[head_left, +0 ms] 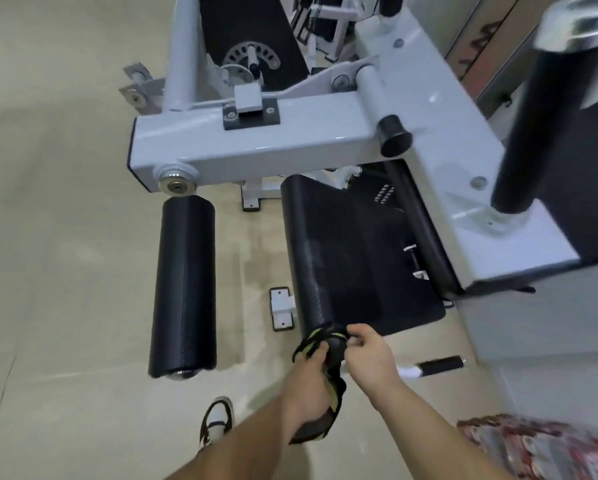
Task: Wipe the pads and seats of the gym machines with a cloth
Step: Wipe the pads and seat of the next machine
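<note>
A black cloth with yellow-green trim point(329, 351) hangs bunched between both hands, just below the near end of a black seat pad point(353, 258). My left hand point(308, 379) grips the cloth from the left, with part of it trailing down under the wrist. My right hand point(368, 351) pinches the cloth's upper edge with thumb and fingers. A black roller pad point(185, 285) hangs from the white frame to the left, apart from both hands. Another black roller pad point(532, 123) stands at the upper right.
The white machine frame point(290, 140) crosses above the pads. A black-gripped handle point(439, 365) juts out right of my right hand. White floor brackets point(282, 308) sit between the pads. A sneaker point(218, 420) stands on the beige tile floor point(65, 237).
</note>
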`<action>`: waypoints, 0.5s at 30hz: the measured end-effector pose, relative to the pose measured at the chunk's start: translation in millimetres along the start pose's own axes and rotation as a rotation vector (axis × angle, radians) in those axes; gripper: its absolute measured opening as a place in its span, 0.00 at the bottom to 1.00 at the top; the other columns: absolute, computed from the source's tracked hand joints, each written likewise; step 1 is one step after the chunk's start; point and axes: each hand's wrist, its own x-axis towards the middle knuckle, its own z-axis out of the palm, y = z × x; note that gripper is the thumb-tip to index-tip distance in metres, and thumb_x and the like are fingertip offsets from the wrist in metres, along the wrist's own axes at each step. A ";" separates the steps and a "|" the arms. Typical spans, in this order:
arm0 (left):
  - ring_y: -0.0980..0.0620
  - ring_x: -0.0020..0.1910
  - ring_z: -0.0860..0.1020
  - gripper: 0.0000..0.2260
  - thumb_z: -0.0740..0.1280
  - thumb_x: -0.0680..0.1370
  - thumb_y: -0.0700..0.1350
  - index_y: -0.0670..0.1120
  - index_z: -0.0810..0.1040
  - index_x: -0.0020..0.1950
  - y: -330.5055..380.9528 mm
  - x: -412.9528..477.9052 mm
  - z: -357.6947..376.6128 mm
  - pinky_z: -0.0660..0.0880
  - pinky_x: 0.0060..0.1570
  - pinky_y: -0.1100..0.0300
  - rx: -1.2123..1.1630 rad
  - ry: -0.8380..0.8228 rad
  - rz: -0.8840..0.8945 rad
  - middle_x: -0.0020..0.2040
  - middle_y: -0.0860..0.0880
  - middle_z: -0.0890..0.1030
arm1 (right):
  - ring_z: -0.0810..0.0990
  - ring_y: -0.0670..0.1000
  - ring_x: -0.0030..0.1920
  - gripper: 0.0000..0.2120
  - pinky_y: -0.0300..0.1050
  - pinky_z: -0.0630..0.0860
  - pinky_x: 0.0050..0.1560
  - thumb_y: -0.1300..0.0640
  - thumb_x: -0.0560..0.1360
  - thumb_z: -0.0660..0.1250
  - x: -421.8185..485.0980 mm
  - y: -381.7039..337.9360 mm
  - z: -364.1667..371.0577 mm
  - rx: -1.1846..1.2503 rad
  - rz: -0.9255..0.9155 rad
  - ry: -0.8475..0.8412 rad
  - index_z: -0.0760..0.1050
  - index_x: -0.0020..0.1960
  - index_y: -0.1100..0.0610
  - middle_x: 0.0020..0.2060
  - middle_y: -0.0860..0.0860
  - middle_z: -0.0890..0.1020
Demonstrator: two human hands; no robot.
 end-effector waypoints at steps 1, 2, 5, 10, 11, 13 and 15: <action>0.48 0.70 0.74 0.28 0.59 0.82 0.37 0.47 0.61 0.82 4.7 -20.1 -2.4 0.68 0.67 0.67 -0.081 -0.046 0.014 0.77 0.43 0.69 | 0.78 0.49 0.44 0.13 0.40 0.72 0.41 0.64 0.82 0.60 -20.7 2.6 -8.0 0.063 0.037 -0.013 0.77 0.63 0.56 0.49 0.52 0.82; 0.51 0.67 0.75 0.25 0.59 0.81 0.34 0.45 0.66 0.79 9.7 -37.8 -6.8 0.68 0.64 0.71 -0.144 -0.045 0.012 0.73 0.44 0.74 | 0.76 0.48 0.41 0.09 0.40 0.71 0.38 0.61 0.83 0.60 -37.4 5.9 -12.9 0.108 0.076 -0.014 0.77 0.58 0.55 0.45 0.52 0.81; 0.53 0.65 0.77 0.26 0.63 0.79 0.36 0.48 0.68 0.77 26.5 -92.9 -19.8 0.71 0.69 0.63 -0.265 0.156 0.033 0.69 0.48 0.78 | 0.76 0.51 0.38 0.14 0.44 0.72 0.40 0.46 0.81 0.65 -88.1 11.6 -30.6 0.188 0.165 -0.056 0.77 0.51 0.57 0.40 0.51 0.79; 0.53 0.63 0.82 0.32 0.72 0.73 0.38 0.51 0.69 0.77 47.9 -184.1 -54.5 0.78 0.66 0.52 -0.526 0.226 0.170 0.64 0.52 0.82 | 0.87 0.55 0.55 0.21 0.54 0.82 0.60 0.35 0.78 0.68 -144.1 -14.7 -32.4 0.458 0.144 -0.434 0.85 0.58 0.50 0.52 0.50 0.89; 0.53 0.60 0.83 0.29 0.73 0.75 0.36 0.52 0.72 0.74 47.8 -201.0 -63.0 0.80 0.63 0.54 -0.552 0.220 0.191 0.61 0.52 0.84 | 0.87 0.54 0.56 0.19 0.53 0.82 0.60 0.38 0.78 0.69 -153.8 -21.5 -29.6 0.470 0.092 -0.443 0.85 0.60 0.50 0.53 0.50 0.89; 0.55 0.60 0.83 0.25 0.75 0.77 0.37 0.55 0.75 0.71 44.3 -233.1 -84.9 0.80 0.60 0.57 -0.639 0.207 0.218 0.60 0.54 0.85 | 0.87 0.54 0.56 0.16 0.50 0.82 0.54 0.44 0.79 0.72 -169.5 -32.9 -19.1 0.486 0.010 -0.442 0.83 0.61 0.52 0.53 0.52 0.89; 0.59 0.61 0.81 0.22 0.76 0.78 0.43 0.57 0.76 0.69 34.4 -256.5 -106.5 0.80 0.57 0.63 -0.689 0.256 0.186 0.61 0.56 0.84 | 0.87 0.55 0.54 0.12 0.50 0.81 0.51 0.51 0.79 0.72 -182.2 -44.5 -5.7 0.506 -0.015 -0.424 0.83 0.60 0.53 0.53 0.55 0.88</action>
